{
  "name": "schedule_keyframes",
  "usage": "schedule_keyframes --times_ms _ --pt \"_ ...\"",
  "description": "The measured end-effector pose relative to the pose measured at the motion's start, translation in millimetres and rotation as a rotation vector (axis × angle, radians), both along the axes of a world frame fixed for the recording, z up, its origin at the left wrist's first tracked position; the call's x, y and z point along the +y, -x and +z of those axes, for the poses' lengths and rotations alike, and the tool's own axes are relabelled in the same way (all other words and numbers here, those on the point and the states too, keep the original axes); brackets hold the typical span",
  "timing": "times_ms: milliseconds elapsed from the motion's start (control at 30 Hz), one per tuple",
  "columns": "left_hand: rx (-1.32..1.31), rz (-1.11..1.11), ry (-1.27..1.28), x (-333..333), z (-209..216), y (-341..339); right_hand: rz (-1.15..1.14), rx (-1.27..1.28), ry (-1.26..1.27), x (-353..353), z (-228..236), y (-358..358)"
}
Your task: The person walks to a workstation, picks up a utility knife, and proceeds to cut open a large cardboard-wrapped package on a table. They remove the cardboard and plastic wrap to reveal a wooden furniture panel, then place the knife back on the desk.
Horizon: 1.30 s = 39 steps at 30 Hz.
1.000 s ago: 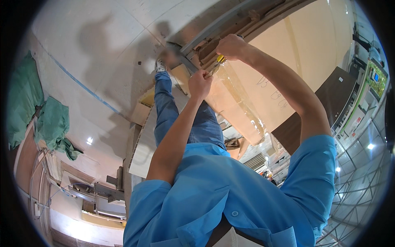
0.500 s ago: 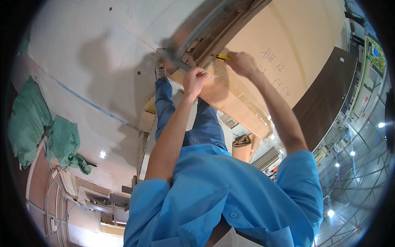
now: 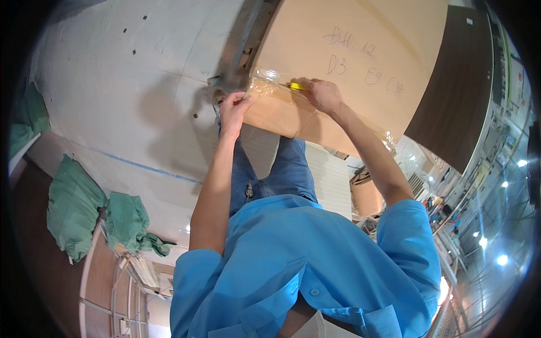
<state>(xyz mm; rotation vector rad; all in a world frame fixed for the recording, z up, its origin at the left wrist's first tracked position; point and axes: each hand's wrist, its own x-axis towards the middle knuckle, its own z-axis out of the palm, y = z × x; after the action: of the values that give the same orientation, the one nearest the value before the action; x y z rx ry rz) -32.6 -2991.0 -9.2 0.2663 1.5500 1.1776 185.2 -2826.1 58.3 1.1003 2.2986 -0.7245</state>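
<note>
A large brown cardboard box with handwriting on its top lies in front of me. Clear packing tape runs along its near edge and wraps the left corner. My left hand is at that corner, its fingers curled and closed on the cardboard. In my right hand is a yellow utility knife, held low over the taped near edge and pointing left. Its blade is too small to make out.
A dark brown panel stands right of the box. Green cloth-like bundles are at the left, past the pale floor. A metal rail runs along the box's far left side. Another brown carton sits behind my right forearm.
My right hand has brought the knife down and slightly left, close to the taped edge. My left hand stays at the box's left corner. The whole view has shifted and turned.
</note>
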Motion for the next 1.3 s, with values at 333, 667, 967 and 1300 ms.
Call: schedule_keyframes --times_ms 333,667,967,1300 --pt "-0.016 -0.345 0.089 43.3 30.1 22.4 -0.009 -0.397 0.006 -13.1 19.2 -164.7" --pt "0.497 -0.944 0.122 63.1 35.1 37.6 -0.262 0.245 0.035 -17.2 -1.0 -31.9" --pt "0.55 -1.086 0.199 71.9 54.5 37.5 -0.077 0.055 0.118 -5.0 -14.1 -53.6" --pt "0.835 -1.702 0.424 130.0 49.1 -5.4 -0.158 -0.246 -0.019 -13.9 11.2 -198.5"
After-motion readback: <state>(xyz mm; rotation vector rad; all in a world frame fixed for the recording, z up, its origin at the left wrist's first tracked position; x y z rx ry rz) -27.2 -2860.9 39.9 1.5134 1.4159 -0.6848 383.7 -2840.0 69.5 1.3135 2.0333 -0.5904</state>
